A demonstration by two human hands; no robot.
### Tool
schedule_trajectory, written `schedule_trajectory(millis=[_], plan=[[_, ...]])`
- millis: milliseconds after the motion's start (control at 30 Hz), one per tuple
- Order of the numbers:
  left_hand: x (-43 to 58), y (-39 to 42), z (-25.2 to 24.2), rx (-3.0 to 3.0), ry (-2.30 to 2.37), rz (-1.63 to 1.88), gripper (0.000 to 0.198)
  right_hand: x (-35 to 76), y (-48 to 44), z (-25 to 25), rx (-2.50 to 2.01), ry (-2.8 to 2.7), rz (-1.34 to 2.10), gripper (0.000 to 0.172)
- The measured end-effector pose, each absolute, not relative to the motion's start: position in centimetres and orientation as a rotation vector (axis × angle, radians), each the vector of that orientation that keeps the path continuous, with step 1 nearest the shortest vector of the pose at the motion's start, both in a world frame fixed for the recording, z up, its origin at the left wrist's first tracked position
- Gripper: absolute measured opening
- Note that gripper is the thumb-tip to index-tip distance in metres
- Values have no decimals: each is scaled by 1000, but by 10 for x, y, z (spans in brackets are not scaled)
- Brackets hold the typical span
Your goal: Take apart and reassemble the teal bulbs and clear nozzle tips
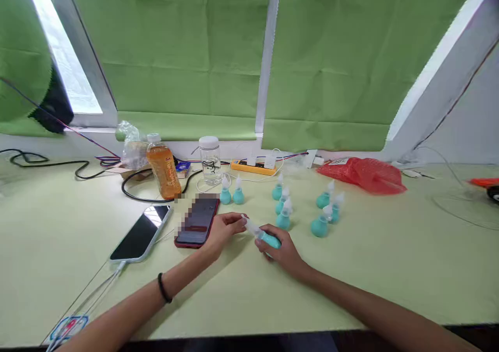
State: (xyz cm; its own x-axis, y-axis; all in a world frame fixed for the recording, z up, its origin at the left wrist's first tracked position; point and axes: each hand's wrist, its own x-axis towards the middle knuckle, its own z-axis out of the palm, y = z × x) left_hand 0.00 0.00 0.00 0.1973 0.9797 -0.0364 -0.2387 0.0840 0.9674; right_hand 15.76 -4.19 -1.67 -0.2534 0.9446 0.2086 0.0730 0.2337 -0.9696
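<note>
You sit at a pale yellow table (390, 274), both bare forearms reaching in from the bottom edge of the frame. At the centre, slightly below the middle, you hold a teal squeeze bulb (271, 239), tilted so that its translucent nozzle (251, 228) points up and to the left. Your right hand (284, 249) is clamped around the teal body, thumb on the near side and fingers over the top. Your left hand (226, 231), with a black band (163, 288) on its wrist, has thumb and fingertips pinched together on the nozzle's tip.

Eight similar bulbs stand upright just beyond your hands: a pair (232, 196) near the centre, a group of three (283, 206) right of it, and another group of three (326, 214) farther right. Left of centre lies a red-cased phone (200, 214), its screen partly blurred out. Farther left, a second phone (141, 235) has a white cable plugged in.

Behind, from left to right, are an orange drink bottle (163, 172), a clear bottle (211, 169) with a white lid, a yellow power strip (249, 169) and a crumpled red plastic bag (364, 175). Green blinds (167, 45) fill the top.
</note>
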Motion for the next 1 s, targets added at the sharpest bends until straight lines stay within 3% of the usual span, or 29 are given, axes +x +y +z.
schedule_trajectory(millis=[300, 667, 1000], plan=[[-17, -17, -8, 845, 711, 1073, 20, 150, -48, -16, -1104, -1717, 991, 20], [-13, -26, -6, 995, 803, 1160, 24, 150, -47, -20, -1105, -1750, 976, 21], [-10, -29, -9, 1052, 880, 1175, 25, 149, -53, -14, -1185, -1855, 740, 19]])
